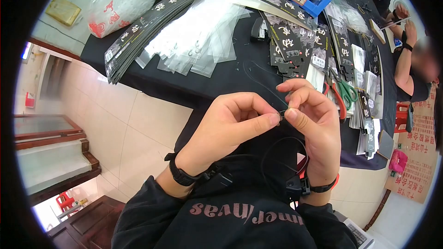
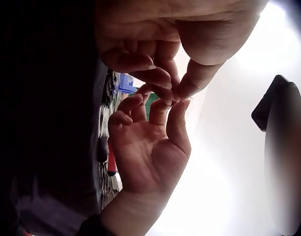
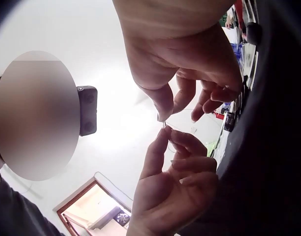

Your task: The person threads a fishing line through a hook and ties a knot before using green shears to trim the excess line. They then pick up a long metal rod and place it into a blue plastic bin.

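Note:
Both hands meet fingertip to fingertip in front of the chest. The left hand [image 1: 233,122] pinches a tiny thin item [image 1: 282,112] between thumb and index finger; its other fingers curl inward. The right hand [image 1: 316,124] pinches the same small item from the other side, its remaining fingers bent and spread. In the right wrist view a small shiny piece [image 3: 164,125] shows between the two pairs of fingertips. A thin line [image 1: 265,76] runs from near the fingers over the black cloth. Fingertips hide most of the item.
On the black-covered table [image 1: 184,93] lie clear bags [image 1: 198,32], black printed cards [image 1: 134,37], red-handled scissors [image 1: 340,99] and green-handled scissors [image 1: 347,93]. A blue bin [image 1: 307,0] and a white plastic bag [image 1: 122,4] stand farther back. Another person [image 1: 406,64] sits at the right.

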A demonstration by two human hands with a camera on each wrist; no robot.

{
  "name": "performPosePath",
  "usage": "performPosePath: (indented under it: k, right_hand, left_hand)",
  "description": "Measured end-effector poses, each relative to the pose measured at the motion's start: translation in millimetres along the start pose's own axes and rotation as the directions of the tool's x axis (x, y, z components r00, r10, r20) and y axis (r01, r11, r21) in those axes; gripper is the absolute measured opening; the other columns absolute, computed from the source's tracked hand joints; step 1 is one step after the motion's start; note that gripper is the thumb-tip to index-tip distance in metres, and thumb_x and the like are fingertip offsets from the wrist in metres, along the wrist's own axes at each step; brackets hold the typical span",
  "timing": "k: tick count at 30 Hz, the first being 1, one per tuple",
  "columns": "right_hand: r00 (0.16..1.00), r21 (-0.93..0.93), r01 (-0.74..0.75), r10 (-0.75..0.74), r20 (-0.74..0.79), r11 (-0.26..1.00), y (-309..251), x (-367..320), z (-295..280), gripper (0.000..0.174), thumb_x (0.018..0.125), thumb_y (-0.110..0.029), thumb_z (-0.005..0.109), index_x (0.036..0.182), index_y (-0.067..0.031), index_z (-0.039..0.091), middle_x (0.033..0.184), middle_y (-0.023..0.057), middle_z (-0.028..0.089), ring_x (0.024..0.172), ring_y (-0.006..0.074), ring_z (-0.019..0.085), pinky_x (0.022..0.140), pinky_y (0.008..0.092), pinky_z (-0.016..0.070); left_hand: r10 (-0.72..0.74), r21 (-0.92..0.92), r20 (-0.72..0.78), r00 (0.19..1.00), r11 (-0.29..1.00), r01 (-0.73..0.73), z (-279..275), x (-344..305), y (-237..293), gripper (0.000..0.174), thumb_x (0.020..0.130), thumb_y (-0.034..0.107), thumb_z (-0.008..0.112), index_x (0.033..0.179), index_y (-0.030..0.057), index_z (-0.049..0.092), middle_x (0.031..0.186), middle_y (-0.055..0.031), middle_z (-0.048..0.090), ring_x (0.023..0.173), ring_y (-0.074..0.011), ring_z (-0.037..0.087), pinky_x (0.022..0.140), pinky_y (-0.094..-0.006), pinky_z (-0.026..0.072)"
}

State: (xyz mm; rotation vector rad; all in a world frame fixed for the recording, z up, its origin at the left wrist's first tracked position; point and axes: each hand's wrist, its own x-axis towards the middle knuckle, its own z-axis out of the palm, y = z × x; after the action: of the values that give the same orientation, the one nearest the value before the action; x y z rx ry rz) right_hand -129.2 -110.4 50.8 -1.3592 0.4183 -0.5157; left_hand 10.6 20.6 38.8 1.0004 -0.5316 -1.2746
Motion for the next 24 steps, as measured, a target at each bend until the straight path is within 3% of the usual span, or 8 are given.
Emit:
performPosePath:
  k: [5, 15, 17, 19, 24]
  right_hand:
    - [1.0, -0.039, 0.008, -0.007, 0.008, 0.999, 1.0, 0.8, -0.6, 0.009, 0.08, -0.003, 0.074, 0.084, -0.0028, 0.067, 0.116, 0.0088, 0.059, 0.079, 0.0031, 0.05, 0.069, 0.0188, 0.0367]
    - [0.997, 0.093, -0.03, 0.036, -0.061, 0.995, -2.6, 0.3, 8.1, 0.011, 0.081, -0.006, 0.074, 0.091, -0.0027, 0.069, 0.116, 0.0074, 0.059, 0.088, 0.005, 0.052, 0.07, 0.0187, 0.0362]
    - [0.996, 0.09, -0.012, 0.019, -0.085, 0.996, 0.2, -1.4, 6.0, 0.013, 0.081, -0.006, 0.075, 0.092, -0.0032, 0.069, 0.116, 0.007, 0.059, 0.09, 0.0058, 0.052, 0.07, 0.0193, 0.036]
    - [0.995, -0.164, 0.036, -0.051, -0.09, 0.986, 6.4, -4.5, 0.5, 0.015, 0.079, -0.006, 0.077, 0.092, -0.0046, 0.07, 0.115, 0.0062, 0.061, 0.093, 0.0073, 0.052, 0.072, 0.0208, 0.0352]
    - [0.979, -0.217, 0.087, -0.124, -0.163, 0.972, 10.1, -7.1, 6.3, 0.014, 0.077, -0.007, 0.078, 0.089, -0.0047, 0.071, 0.11, 0.007, 0.063, 0.093, 0.0078, 0.053, 0.073, 0.022, 0.0346]
  left_hand:
    - [-0.026, 0.038, -0.007, 1.0, 0.999, 0.026, -1.3, 0.7, -1.0, 0.009, 0.089, 0.01, 0.069, 0.092, 0.0022, 0.065, 0.089, -0.0041, 0.068, 0.081, -0.0075, 0.061, 0.069, -0.0196, 0.0453]
    - [0.039, -0.056, 0.013, 0.999, 0.998, -0.039, -0.2, 3.9, -4.4, 0.008, 0.089, 0.01, 0.068, 0.091, 0.0037, 0.063, 0.088, -0.0032, 0.066, 0.076, -0.0058, 0.057, 0.065, -0.0194, 0.0422]
    - [0.105, -0.118, 0.014, 0.994, 0.988, -0.102, -1.8, 5.0, -7.9, 0.008, 0.091, 0.004, 0.066, 0.096, -0.0001, 0.064, 0.091, -0.0004, 0.066, 0.084, -0.0037, 0.061, 0.074, -0.0185, 0.0474]
    - [0.123, -0.119, -0.003, 0.992, 0.985, -0.122, -1.7, 6.0, -10.8, 0.007, 0.091, 0.004, 0.066, 0.096, 0.0, 0.064, 0.091, -0.0004, 0.066, 0.084, -0.0035, 0.061, 0.073, -0.0182, 0.0473]
    - [0.144, -0.104, -0.043, 0.989, 0.983, -0.148, 2.3, 5.6, -13.3, 0.008, 0.091, 0.004, 0.066, 0.097, 0.0, 0.064, 0.089, 0.0005, 0.065, 0.081, -0.002, 0.059, 0.07, -0.0164, 0.0452]
